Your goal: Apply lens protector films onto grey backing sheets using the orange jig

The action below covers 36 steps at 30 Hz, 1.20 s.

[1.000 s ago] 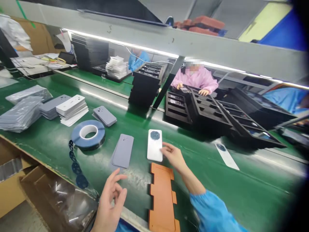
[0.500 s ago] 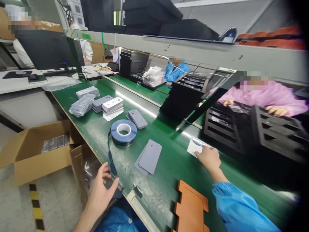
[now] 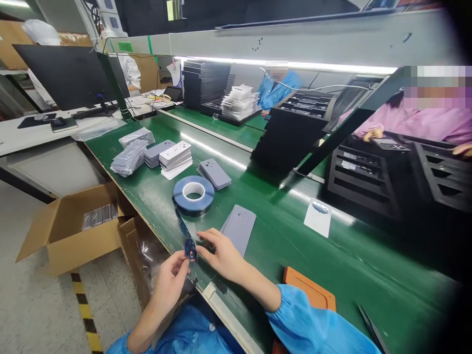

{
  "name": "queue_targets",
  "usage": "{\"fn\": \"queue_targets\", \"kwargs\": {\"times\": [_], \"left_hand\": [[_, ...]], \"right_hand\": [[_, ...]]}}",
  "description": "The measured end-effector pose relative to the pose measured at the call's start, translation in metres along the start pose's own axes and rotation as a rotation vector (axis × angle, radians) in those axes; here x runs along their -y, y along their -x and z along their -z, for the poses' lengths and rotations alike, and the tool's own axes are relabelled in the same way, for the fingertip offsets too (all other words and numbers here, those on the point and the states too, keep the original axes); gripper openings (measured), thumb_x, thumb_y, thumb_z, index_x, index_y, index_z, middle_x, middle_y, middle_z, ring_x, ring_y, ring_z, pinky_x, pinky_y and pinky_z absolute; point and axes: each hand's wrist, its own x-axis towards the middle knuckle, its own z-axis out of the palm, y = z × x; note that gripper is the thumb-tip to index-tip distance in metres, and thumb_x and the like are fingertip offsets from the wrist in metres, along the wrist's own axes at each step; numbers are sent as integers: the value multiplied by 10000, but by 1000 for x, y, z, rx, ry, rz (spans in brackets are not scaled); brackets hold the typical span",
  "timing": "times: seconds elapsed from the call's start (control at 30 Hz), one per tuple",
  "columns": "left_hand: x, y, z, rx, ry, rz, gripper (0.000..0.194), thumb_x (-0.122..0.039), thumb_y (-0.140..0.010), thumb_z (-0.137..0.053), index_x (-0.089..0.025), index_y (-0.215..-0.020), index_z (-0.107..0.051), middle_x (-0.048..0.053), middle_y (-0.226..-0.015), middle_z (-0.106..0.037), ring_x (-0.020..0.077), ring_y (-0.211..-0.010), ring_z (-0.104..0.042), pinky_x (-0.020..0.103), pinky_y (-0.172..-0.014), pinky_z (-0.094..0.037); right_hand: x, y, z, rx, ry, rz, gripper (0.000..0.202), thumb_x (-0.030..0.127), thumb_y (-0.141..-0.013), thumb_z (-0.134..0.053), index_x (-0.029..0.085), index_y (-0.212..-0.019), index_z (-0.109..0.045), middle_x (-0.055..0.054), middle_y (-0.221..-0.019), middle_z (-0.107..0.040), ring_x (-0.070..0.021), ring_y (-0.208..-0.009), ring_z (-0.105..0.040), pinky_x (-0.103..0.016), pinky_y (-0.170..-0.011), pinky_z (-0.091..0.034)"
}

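My left hand (image 3: 171,275) pinches the free end of a dark blue film strip (image 3: 190,249) at the bench's near edge. The strip runs up to a blue roll (image 3: 178,196) with a white core, lying flat. Thumb and forefinger apart, my right hand (image 3: 225,256) is at the strip's right side; whether its thumb touches the strip I cannot tell. Partly behind this hand lie overlapping grey phone-shaped panels (image 3: 242,226). A white card (image 3: 317,225) with a shiny oval piece lies farther right.
Stacks of grey panels (image 3: 217,176), white panels (image 3: 175,156) and plastic-wrapped panels (image 3: 129,158) stand beyond the roll. An orange tray (image 3: 311,287) and dark tweezers (image 3: 370,327) lie at right. Black trays (image 3: 363,189) line the far side, near a person in pink. An open cardboard box (image 3: 79,250) sits below left.
My right hand has left the white card and moved left to the strip. My left hand, open before, has closed on the strip's end. The view has shifted slightly.
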Motion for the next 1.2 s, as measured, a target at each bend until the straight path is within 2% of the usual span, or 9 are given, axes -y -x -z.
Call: {"fn": "queue_targets", "kwargs": {"times": [0.23, 0.37, 0.53, 0.67, 0.8, 0.9, 1.0, 1.1, 1.2], "left_hand": [[2, 1, 3, 49, -95, -14, 412, -476, -948, -558, -146, -1124, -730, 70, -872, -731, 202, -775, -664, 279, -705, -520], [7, -1, 2, 31, -107, -13, 441, -464, -968, -547, -152, -1244, -693, 83, -956, -750, 204, -792, -675, 298, -722, -543], [12, -2, 3, 46, -132, -32, 390, -399, -975, -535, -171, -1260, -672, 98, -1071, -753, 211, -888, -696, 308, -767, -553], [11, -1, 4, 3, -228, -60, 424, -361, -994, -489, -187, -1373, -565, 93, -1100, -738, 195, -854, -681, 324, -758, -554], [-2, 10, -3, -276, -392, -309, 635, -294, -954, -588, -237, -1545, -364, 139, -1398, -593, 277, -1224, -600, 449, -1010, -513], [-17, 25, -20, -400, -409, -622, 631, -195, -875, -698, -261, -1462, -478, 132, -1505, -483, 343, -1433, -437, 548, -1179, -375], [-30, 36, -50, -149, -303, -705, 400, -155, -887, -664, -249, -1274, -627, 109, -1341, -630, 314, -1283, -596, 496, -1093, -488], [-37, 36, -92, 213, -161, -477, 293, -217, -937, -595, -207, -1224, -657, 100, -1094, -744, 237, -973, -719, 354, -825, -595], [-38, 29, -134, 416, -81, -322, 340, -238, -918, -600, -178, -1251, -638, 98, -1045, -749, 194, -882, -714, 290, -727, -568]], "right_hand": [[4, -10, -13, 10, -140, -40, 239, 353, -920, -688, 218, -1101, -765, -27, -942, -648, -143, -756, -615, -300, -749, -522], [2, -7, -16, 13, -172, -34, 463, 383, -809, -799, 216, -1229, -701, -17, -950, -654, -141, -723, -599, -304, -725, -526], [-4, -5, -15, -34, -209, -69, 355, 166, -825, -656, 196, -1172, -721, -10, -890, -707, -129, -690, -612, -279, -700, -522], [-16, 5, 3, -148, -250, -120, 482, 81, -785, -548, 182, -1233, -691, -12, -897, -701, -112, -666, -613, -271, -697, -534], [-30, 36, 32, -205, -414, -261, 650, 96, -737, -528, 207, -1372, -606, -29, -979, -675, -117, -654, -686, -274, -635, -571], [-38, 70, 53, -257, -533, -368, 728, 135, -732, -534, 235, -1454, -521, -32, -976, -683, -149, -699, -729, -264, -563, -582], [-43, 105, 69, -334, -638, -423, 538, 202, -747, -584, 174, -1283, -608, -14, -811, -686, -175, -703, -734, -249, -523, -575], [-47, 138, 77, -446, -695, -471, 228, 289, -741, -660, 166, -930, -631, -14, -747, -663, -174, -615, -715, -233, -457, -539], [-51, 168, 82, -532, -654, -547, 315, 304, -742, -693, 168, -1018, -623, -20, -808, -685, -145, -544, -685, -230, -445, -521]]}}
